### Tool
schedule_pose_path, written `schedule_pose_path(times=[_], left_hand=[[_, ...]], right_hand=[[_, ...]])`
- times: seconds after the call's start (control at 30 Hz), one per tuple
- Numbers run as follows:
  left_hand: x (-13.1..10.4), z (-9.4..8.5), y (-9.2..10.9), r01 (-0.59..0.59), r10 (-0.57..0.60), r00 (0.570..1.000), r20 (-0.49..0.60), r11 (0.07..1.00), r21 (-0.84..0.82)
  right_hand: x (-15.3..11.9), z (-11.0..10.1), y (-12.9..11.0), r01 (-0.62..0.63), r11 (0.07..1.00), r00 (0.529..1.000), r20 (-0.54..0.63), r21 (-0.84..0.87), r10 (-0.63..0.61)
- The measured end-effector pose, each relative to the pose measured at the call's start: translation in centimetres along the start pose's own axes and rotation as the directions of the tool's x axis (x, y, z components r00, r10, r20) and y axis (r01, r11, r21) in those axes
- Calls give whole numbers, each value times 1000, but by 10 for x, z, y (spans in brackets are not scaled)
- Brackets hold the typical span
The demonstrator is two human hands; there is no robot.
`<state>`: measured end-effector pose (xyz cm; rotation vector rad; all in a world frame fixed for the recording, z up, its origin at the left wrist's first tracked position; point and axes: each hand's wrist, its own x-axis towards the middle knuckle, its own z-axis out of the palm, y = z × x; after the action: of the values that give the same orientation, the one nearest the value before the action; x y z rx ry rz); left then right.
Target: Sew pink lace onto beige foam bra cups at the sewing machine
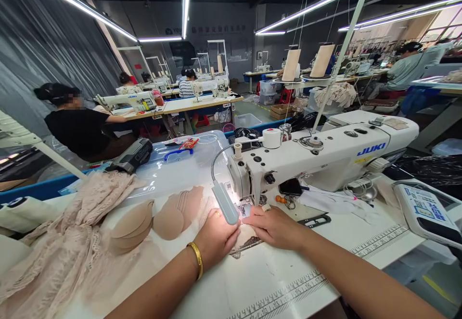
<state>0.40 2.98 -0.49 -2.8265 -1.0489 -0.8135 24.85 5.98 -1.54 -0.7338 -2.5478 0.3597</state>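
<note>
At the needle end of a white sewing machine (306, 158), my two hands work on a piece of beige lace fabric (245, 242). My left hand (216, 237), with a gold bangle on its wrist, is closed on the fabric, its fingertips partly behind a grey lamp head (224, 203). My right hand (277, 228) lies just right of the needle area, fingers bent together and gripping the fabric edge. The stitching spot is partly hidden by my fingers and the lamp. Left of my hands lie beige bra cups (132, 227) and more cups (180, 210).
Pink lace garments (79, 232) spread over the left side. Behind is a clear plastic lid (173, 160) with a blue handle. A phone (290, 187), white cloth (335, 202) and control box (428, 213) lie right. A printed ruler (288, 296) runs along the front. Co-workers sit beyond.
</note>
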Motion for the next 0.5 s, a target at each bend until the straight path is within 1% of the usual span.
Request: schedule_pose_path(times=[0.1, 0.23, 0.37, 0.5], left_hand=[[3, 5, -6, -3, 4, 999, -32, 1000, 5], [6, 8, -9, 17, -17, 998, -52, 1000, 2], [6, 9, -7, 63, -64, 996, -62, 998, -21], [6, 10, -5, 70, -71, 995, -64, 997, -19]], right_hand=[[2, 2, 2, -32, 999, 999, -35, -29, 31], [3, 5, 6, -39, 997, 995, -89, -62, 34], [3, 6, 5, -43, 995, 996, -87, -94, 35], [3, 3, -1, -50, 991, 997, -65, -125, 42]])
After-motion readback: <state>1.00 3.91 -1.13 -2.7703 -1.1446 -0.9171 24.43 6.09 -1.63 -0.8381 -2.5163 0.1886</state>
